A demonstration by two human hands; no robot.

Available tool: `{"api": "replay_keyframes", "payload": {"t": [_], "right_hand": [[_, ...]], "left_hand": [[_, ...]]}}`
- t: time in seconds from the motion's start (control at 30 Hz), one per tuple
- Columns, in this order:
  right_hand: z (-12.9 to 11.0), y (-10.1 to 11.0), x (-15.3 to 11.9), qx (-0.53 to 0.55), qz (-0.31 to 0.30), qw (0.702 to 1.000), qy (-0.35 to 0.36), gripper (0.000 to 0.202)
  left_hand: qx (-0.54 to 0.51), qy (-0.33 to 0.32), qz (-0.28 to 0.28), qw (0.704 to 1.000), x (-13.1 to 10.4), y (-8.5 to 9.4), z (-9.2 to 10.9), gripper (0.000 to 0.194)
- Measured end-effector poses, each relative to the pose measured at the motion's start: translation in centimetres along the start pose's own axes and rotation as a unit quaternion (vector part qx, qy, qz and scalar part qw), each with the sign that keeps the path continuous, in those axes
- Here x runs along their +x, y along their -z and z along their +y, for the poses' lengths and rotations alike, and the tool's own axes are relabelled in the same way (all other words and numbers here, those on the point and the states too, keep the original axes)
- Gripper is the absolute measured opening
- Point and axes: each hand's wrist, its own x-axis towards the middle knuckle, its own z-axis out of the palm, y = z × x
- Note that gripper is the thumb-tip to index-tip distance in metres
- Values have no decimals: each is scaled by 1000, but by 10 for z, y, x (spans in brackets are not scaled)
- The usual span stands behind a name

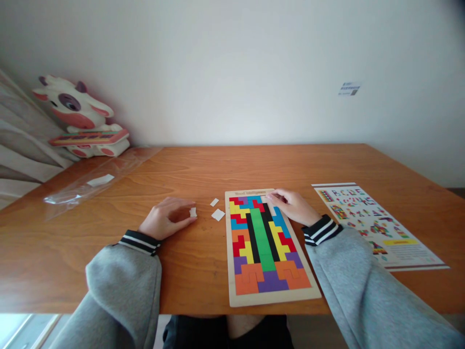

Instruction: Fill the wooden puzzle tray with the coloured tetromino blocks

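Observation:
My left hand (170, 216) is above the table left of the puzzle board, thumb and fingers pinched around a small white piece (193, 212). Two more white pieces, a small one (214, 202) and a larger one (218, 214), lie flat between that hand and the board. The wooden puzzle board (275, 297) is filled with coloured block pieces, among them a long green strip (262, 237) down the middle. At its top right corner rests my right hand (293, 206), fingers bent together and covering part of the blocks. Whatever is under those fingertips is hidden.
To the right lies a printed pattern sheet (403, 252), partly under my right forearm. A cow-shaped toy keyboard (90, 138) stands at the back left, with a clear plastic bag (78, 189) in front. The wooden table (196, 167) meets the wall behind.

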Motion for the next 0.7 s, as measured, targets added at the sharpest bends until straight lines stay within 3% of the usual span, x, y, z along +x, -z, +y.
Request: {"api": "replay_keyframes", "payload": {"t": [0.2, 0.43, 0.7], "right_hand": [[-2, 2, 0, -20, -2, 1000, 3, 49], [-1, 2, 0, -18, -4, 1000, -2, 48], [-4, 3, -1, -19, -10, 1000, 1, 47]], "left_hand": [[-19, 20, -38, 999, 1, -7, 1, 31], [-10, 20, -16, 1000, 0, -5, 2, 41], [10, 13, -20, 1000, -1, -4, 6, 32]]}}
